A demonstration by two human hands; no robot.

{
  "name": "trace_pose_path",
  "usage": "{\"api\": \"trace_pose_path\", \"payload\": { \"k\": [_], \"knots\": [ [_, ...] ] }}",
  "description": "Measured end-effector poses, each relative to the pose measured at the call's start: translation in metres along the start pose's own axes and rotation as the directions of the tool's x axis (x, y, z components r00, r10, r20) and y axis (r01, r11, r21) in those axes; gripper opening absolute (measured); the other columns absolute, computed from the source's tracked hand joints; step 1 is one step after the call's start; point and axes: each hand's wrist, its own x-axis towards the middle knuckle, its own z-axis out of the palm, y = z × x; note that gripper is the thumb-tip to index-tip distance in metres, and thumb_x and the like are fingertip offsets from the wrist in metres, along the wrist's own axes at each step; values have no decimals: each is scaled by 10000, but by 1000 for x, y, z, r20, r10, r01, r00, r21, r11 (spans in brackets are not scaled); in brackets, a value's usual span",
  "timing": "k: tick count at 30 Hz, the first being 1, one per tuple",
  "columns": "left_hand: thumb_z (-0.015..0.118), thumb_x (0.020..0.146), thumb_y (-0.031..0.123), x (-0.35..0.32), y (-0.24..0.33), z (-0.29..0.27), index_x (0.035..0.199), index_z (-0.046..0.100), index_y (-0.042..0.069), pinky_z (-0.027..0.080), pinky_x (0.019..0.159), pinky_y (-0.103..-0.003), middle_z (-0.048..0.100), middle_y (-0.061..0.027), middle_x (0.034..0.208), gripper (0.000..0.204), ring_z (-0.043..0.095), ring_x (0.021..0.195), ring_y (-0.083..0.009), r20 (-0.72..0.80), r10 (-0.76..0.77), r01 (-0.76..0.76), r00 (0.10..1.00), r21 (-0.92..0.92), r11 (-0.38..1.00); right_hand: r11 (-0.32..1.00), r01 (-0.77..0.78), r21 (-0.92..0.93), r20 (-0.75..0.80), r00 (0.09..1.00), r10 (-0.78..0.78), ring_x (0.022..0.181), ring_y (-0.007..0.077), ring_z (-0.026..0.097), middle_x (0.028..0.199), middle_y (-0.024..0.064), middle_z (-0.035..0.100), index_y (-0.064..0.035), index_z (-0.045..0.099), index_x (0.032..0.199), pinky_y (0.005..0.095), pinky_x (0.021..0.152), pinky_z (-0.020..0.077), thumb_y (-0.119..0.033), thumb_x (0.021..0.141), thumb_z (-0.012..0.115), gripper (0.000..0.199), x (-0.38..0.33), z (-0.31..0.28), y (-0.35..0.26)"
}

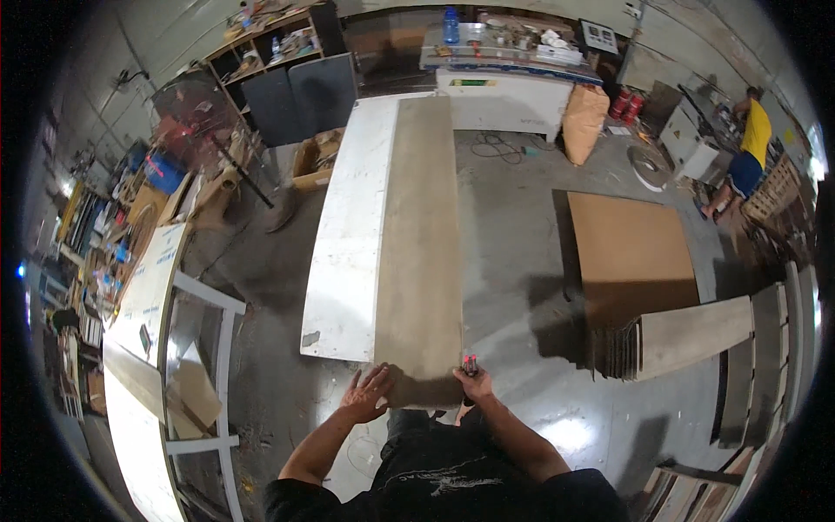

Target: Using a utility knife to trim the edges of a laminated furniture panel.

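Note:
A long grey-brown board (422, 244) lies lengthwise in front of me on a white tabletop (344, 226), its near end reaching past the table's edge toward my body. My left hand (367, 393) rests at the near left corner of the board, fingers spread. At the near right corner, my right hand (472, 383) is closed around a small dark hand tool with a red part (470, 360). The tool sits right at the board's right edge; its exact kind is too small to make out.
On the right stand stacked brown panels (631, 235) and upright grey-brown boards (696, 335). A white-framed table (143, 322) is on the left. A cluttered workbench (496, 96) and a paper sack (584, 122) are beyond. A person in yellow (755, 135) works far right.

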Motion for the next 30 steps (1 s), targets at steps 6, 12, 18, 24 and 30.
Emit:
{"api": "trace_pose_path", "payload": {
  "k": [6, 12, 18, 24, 30],
  "knots": [
    [636, 871, 623, 31, -37, -16, 1606, 292, 134, 143, 1240, -595, 182, -98, 1697, 948, 134, 1577, -275, 76, 385, -392, 920, 205, 897, 972, 199, -127, -230, 947, -224, 730, 257, 665, 753, 118, 696, -42, 729, 968, 429, 685, 520, -423, 865, 769, 397, -4, 12, 0],
    [606, 959, 407, 46, -71, 3, 1592, 250, 61, 180, 1259, -532, 306, -209, 1624, 805, 276, 1514, -394, 15, 515, -510, 857, 170, 843, 910, -13, -415, -349, 926, -146, 848, 369, 688, 930, 202, 741, -45, 740, 999, 465, 753, 535, -494, 812, 788, 489, -14, 34, -62],
    [524, 1004, 419, 57, -101, 9, 1639, 150, 107, 83, 1281, -527, 79, -167, 1709, 800, 94, 1567, -383, 59, 650, -652, 758, 59, 756, 799, -366, -477, -629, 777, -19, 964, 406, 699, 999, 237, 726, -3, 703, 1095, 445, 821, 541, -484, 838, 758, 548, -38, 73, -90],
    [430, 954, 703, 70, -115, 26, 1608, 302, 112, 76, 1263, -581, 178, -143, 1699, 890, 117, 1557, -428, -7, 751, -665, 660, 460, 588, 995, 64, -71, -872, 481, -93, 780, 141, 637, 904, 39, 688, 18, 674, 1102, 311, 725, 531, -240, 927, 726, 317, -105, 128, -51],
    [386, 891, 822, 76, -119, 10, 1628, 251, 152, 95, 1261, -578, 157, -76, 1712, 1005, 111, 1564, -389, -1, 749, -706, 663, 332, 626, 898, -175, 403, -717, 550, 428, 653, 121, 596, 801, 29, 607, -11, 596, 1278, 294, 575, 480, -268, 1014, 642, 371, -207, 202, -18]
  ]
}}
